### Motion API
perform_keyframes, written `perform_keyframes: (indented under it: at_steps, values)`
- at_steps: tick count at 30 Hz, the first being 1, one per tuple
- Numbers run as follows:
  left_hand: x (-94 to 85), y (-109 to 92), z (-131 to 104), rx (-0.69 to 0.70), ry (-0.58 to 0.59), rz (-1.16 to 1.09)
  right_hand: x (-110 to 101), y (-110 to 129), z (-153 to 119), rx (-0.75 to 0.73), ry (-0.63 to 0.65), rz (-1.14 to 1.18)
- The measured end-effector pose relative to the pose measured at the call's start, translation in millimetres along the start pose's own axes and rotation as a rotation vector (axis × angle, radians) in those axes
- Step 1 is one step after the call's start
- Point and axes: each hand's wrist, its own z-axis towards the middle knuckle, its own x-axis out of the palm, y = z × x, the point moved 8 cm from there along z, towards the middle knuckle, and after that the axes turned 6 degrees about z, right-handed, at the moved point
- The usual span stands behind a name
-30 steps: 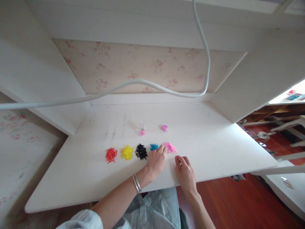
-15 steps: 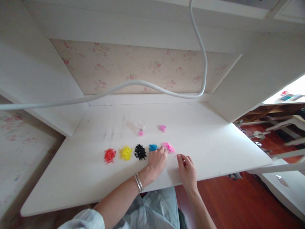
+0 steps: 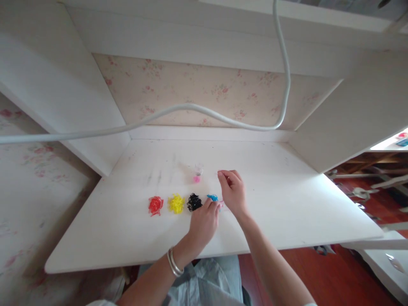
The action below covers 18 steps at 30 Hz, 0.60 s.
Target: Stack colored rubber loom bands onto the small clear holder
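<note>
Small loose piles that look like rubber bands lie in a row: red [image 3: 155, 205], yellow [image 3: 176, 204], black [image 3: 194, 202], blue [image 3: 212, 197] and pink [image 3: 221, 204]. My left hand [image 3: 204, 220], with a silver bangle at the wrist, rests at the blue and pink piles, fingers bent and pressed together; what they grip is hidden. Raised beyond the pink pile, my right hand [image 3: 233, 191] pinches what seems a thin pink rubber band, very faint at the fingertips. A small clear cup [image 3: 199, 168] stands behind the row, with a pink clump [image 3: 196, 179] at its near side.
A thick white cable [image 3: 191, 107] crosses the view above the white desk [image 3: 127, 238]. Side panels [image 3: 344, 119] and a floral back wall [image 3: 191, 89] enclose the far side. White furniture [image 3: 379, 263] stands on the red-brown floor [image 3: 302, 272] at right.
My right hand has moved up and away from me, over where a small pink bundle showed. My left hand stays by the blue and pink piles. The view has shifted slightly.
</note>
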Motion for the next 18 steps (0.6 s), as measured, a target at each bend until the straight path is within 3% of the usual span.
perform_keyframes:
  at_steps: [8, 14, 18]
  values:
    - [-37.9, 63.1, -32.5, -0.175, -0.209, -0.463, 47.5, -2.3, 35.8, -0.080, 0.081, -0.037]
    - [-52.8, 94.5, -38.5, -0.254, -0.275, -0.516, 66.5, -5.7, 37.3, -0.098, 0.128, -0.104]
    - [-68.9, 102.7, -28.7, -0.253, -0.309, -0.451, 62.2, -2.8, 36.6, -0.116, 0.114, -0.089]
